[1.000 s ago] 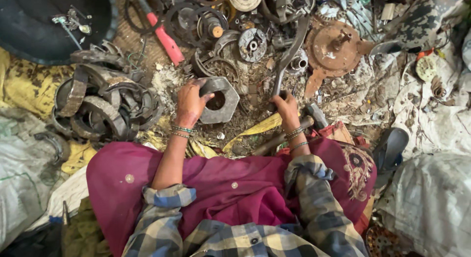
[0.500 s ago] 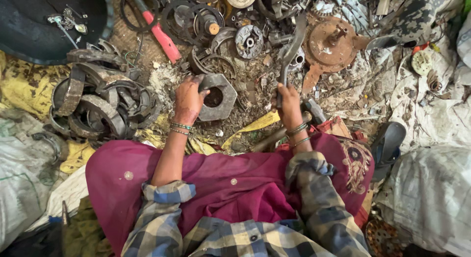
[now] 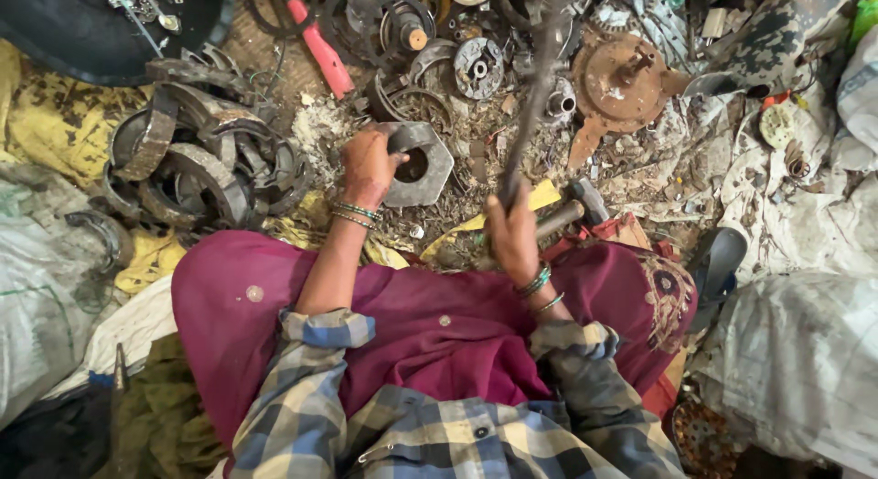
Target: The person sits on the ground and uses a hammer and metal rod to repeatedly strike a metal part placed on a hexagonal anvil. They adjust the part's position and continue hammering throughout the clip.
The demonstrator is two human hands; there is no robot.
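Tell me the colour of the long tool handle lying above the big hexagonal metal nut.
Red, on the long tool handle, clearest in the head view.

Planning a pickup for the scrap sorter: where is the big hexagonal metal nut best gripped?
Grip the hexagonal nut across two opposite flat sides, coming from its right: the flats are parallel, it lies flat, and the left hand already covers its left edge.
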